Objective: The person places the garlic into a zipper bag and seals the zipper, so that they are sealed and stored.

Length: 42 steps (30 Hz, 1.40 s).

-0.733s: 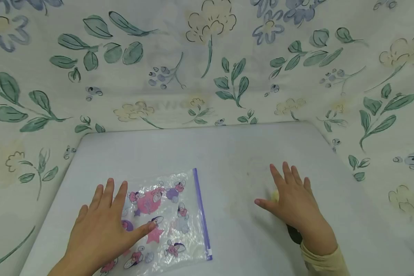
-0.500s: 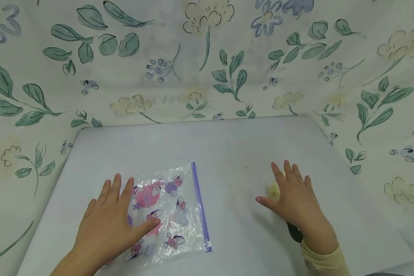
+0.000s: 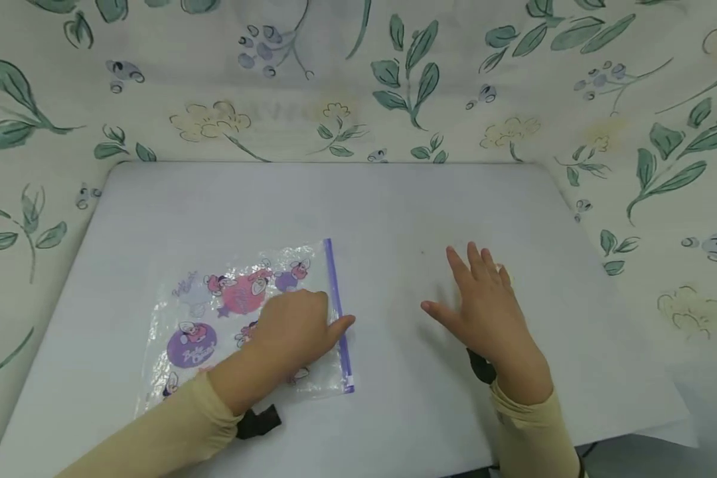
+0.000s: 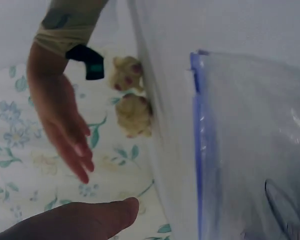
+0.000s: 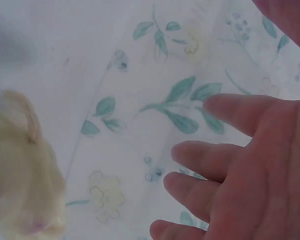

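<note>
A clear plastic zip bag [image 3: 191, 345] with pink and purple prints lies flat on the white table, its purple zip strip [image 3: 338, 312] towards the right. My left hand [image 3: 295, 325] is above the bag beside that strip. Its thumb sticks out straight; its other fingers are bent down and hidden. To the right, my right hand [image 3: 484, 312] hovers with fingers spread and nothing in its grasp. Two pale yellow, lumpy things with pinkish patches, a nearer one [image 4: 126, 73] and another [image 4: 134, 115], stand near the right hand. One lump [image 5: 25, 170] shows beside its fingers in the right wrist view.
A floral-patterned cloth [image 3: 334, 79] surrounds the white table [image 3: 382, 206] at the back and sides. Dark camera mounts [image 3: 259, 422] sit under both wrists. At the lower right, the table covering's corner [image 3: 663, 411] ends.
My left hand has moved right across the bag to its zip strip, and its fingers have bent down. The right hand stays spread. The head view has tilted lower.
</note>
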Available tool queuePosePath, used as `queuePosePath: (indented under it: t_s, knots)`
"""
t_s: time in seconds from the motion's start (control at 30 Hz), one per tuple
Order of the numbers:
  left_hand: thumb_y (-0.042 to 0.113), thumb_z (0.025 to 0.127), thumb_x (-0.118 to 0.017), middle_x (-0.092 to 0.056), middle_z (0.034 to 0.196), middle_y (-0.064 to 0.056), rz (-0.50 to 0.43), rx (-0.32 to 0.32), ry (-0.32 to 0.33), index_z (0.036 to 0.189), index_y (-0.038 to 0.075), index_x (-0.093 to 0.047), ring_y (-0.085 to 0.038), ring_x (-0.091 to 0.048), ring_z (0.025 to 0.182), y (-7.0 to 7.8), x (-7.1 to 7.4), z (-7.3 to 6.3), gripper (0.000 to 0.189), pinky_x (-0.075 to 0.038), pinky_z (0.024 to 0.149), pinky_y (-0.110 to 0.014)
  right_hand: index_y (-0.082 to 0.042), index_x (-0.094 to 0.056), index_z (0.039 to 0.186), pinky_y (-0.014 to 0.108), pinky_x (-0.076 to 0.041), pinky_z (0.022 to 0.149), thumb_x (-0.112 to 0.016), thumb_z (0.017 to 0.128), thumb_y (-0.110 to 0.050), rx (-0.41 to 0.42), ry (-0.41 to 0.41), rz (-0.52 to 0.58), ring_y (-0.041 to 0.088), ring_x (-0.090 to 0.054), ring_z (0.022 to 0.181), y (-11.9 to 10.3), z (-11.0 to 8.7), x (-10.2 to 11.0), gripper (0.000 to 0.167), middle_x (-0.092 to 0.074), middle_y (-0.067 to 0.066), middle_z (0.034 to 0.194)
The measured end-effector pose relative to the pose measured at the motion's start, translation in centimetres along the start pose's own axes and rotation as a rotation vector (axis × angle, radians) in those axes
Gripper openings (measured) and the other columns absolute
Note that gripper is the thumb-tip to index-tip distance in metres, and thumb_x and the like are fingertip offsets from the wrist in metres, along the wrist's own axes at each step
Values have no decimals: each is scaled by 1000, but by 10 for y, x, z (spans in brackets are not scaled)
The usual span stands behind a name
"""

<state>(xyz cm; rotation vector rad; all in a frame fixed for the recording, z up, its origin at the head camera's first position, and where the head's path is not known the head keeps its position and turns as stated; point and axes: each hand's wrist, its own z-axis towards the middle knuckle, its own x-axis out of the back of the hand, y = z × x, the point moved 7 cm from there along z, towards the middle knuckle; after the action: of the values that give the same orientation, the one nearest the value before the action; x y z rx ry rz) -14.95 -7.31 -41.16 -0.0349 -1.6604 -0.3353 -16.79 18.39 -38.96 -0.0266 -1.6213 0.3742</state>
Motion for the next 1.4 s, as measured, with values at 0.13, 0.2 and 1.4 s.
queuePosePath:
  t_s: [0.13,0.2,1.4]
  knots:
    - [42,90,-67,-53,51,-2,35,-33,17,74,5,-65,-13,-50,45,13,-24,13,40,-47,41,-34,-13,-32,158,71,-20,115,-72,85,-56,40,-24,-5,48,-17,153,-13,-9,-15,94,-23,27,164]
    - [30,88,-69,-55,52,-4,65,-21,49,99,-3,-70,-14,-52,43,11,-28,13,35,-49,41,-37,-14,-34,157,69,-22,115,-72,85,-57,81,-37,-5,47,-19,153,-23,-14,-27,93,-25,26,164]
    - [26,79,-74,-68,93,-8,74,-264,-73,95,9,-72,-19,-60,69,-18,-20,8,24,-53,58,-36,-41,-43,151,59,-35,115,-61,95,-51,495,-343,-207,30,-30,153,-120,-2,-109,60,-29,6,166]
